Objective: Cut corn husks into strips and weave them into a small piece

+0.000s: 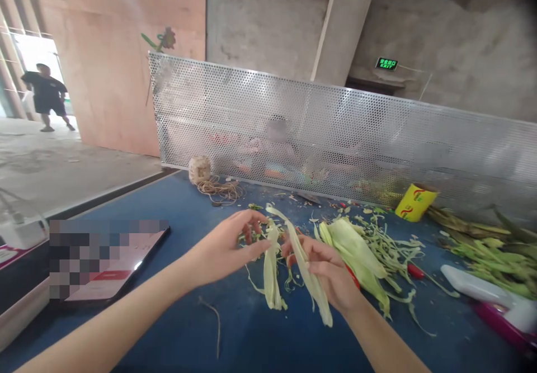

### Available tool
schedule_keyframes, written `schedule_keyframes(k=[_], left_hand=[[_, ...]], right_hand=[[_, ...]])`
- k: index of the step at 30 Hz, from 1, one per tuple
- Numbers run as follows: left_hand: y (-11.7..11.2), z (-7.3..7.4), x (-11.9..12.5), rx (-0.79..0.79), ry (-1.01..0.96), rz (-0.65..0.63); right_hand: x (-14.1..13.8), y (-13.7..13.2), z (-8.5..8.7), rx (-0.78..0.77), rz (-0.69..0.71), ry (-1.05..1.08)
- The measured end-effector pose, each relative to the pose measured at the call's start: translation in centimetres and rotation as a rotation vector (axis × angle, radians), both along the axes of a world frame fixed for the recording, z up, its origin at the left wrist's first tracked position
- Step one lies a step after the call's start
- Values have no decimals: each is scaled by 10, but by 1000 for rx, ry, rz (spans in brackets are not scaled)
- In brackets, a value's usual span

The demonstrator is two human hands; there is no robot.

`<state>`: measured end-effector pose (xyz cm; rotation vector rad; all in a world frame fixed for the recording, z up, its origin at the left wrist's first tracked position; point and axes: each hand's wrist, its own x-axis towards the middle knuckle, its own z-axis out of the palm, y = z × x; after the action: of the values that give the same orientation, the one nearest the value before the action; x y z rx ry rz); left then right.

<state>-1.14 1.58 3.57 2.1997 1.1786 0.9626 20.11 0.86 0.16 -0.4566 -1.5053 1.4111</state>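
Observation:
My right hand [327, 272] is closed on a long pale corn husk strip [310, 281], which slants between its thumb and fingers. Opposite it, my left hand [230, 247] has its thumb and curved fingers apart. The left thumb tip is at the edge of a second corn husk strip [272, 278]; whether they touch I cannot tell. Just beyond my right hand lies a pile of broad green corn husks [352, 244], with thin shreds [377, 239] around it. Something red shows partly behind the right hand.
A tablet [121, 275] lies left on the blue table [176, 328]. Behind stand a perforated metal screen [235, 110] and a ball of twine [199, 170]. At right are a yellow roll [416, 201], a red pepper [415, 271] and a white-and-purple tool [490, 294]. A person [46, 93] stands far left.

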Motion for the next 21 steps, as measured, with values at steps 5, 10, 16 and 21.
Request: schedule_keyframes(k=[5,10,16,21], left_hand=[[20,-23,26,-495,-330,-202],[14,-21,28,-547,-513,-130],[16,-25,19,-663,-720,-23],[21,-23,9,-689,-758,31]], right_hand=[[-3,0,-7,-214,118,-53],[-6,1,-11,-294,112,-156],[-4,5,-8,-302,0,-253],[0,10,-10,-287,-124,-285]])
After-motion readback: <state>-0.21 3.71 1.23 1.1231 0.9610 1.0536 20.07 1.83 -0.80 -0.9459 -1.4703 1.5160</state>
